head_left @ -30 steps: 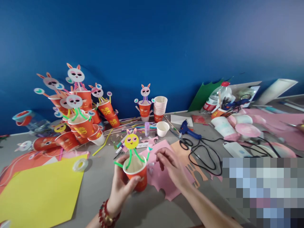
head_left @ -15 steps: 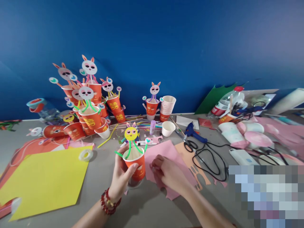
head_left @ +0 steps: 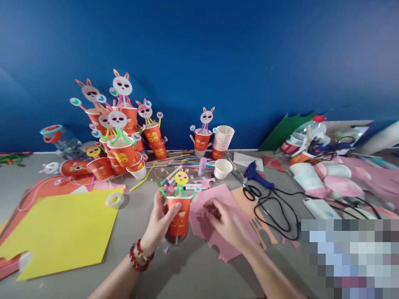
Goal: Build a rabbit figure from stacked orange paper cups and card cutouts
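A red cup (head_left: 178,216) with a yellow bunny face (head_left: 181,178) on green stems stands upright on the table (head_left: 193,270), gripped by the left hand (head_left: 160,222). The right hand (head_left: 226,220), fingers curled, rests on pink paper (head_left: 215,238) just beside it; whether it pinches anything I cannot tell.

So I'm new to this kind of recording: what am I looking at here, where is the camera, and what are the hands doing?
There is no machine here. A camera worn on a person's head looks forward and down at their own two bare hands over a grey table set against a blue wall. The left hand, with a red bead bracelet at the wrist, has its grip around a red paper cup topped by a yellow rabbit face on green stems. The right hand rests on a pink paper sheet; whether it pinches anything is unclear. Around them lie a yellow sheet, a tape roll, scissors, a blue glue gun and a pile of finished rabbit cups.
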Tool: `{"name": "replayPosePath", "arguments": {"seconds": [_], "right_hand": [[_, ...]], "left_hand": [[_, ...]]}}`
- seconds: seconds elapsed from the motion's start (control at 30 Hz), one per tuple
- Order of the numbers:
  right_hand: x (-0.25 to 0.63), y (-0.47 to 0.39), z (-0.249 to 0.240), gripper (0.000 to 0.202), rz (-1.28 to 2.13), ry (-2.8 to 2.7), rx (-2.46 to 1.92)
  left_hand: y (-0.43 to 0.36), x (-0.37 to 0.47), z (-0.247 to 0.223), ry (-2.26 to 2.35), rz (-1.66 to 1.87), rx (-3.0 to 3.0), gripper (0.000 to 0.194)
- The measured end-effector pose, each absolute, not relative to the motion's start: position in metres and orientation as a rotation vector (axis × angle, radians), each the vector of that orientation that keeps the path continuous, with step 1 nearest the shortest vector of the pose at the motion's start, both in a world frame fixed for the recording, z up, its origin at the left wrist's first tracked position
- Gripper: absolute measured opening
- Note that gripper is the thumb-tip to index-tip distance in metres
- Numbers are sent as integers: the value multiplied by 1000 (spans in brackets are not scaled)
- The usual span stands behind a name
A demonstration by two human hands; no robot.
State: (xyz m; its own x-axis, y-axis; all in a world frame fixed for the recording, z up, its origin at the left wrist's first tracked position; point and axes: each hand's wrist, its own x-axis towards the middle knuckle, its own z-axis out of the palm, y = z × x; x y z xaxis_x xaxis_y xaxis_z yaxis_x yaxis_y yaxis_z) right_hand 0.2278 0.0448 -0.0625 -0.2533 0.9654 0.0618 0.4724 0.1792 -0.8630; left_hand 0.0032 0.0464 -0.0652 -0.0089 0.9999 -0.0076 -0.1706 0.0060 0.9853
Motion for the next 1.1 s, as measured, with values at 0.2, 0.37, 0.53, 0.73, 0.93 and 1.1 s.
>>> {"name": "replayPosePath", "arguments": {"seconds": [0.2,0.37,0.53,0.73,0.93,1.1], "right_hand": [[231,46,-52,19,1161,-1469,-1213],[230,41,-48,23,1180,-1426,-1124],[229,39,-50,21,1136,-1417,-1112],[223,36,-50,18,1120,-1478,-1125],[215,29,-46,11,1074,-1543,-1046],[210,27,-48,11,1069,-1580,-1000]], "left_hand": [[45,1,-65,1205,1149,1345,85],[43,0,-69,1296,1106,1443,85],[45,-4,-71,1482,1208,1769,80],[31,4,-48,1408,1252,2294,42],[22,14,-39,1236,1031,2439,15],[21,16,-38,1209,1067,2438,17]]}}
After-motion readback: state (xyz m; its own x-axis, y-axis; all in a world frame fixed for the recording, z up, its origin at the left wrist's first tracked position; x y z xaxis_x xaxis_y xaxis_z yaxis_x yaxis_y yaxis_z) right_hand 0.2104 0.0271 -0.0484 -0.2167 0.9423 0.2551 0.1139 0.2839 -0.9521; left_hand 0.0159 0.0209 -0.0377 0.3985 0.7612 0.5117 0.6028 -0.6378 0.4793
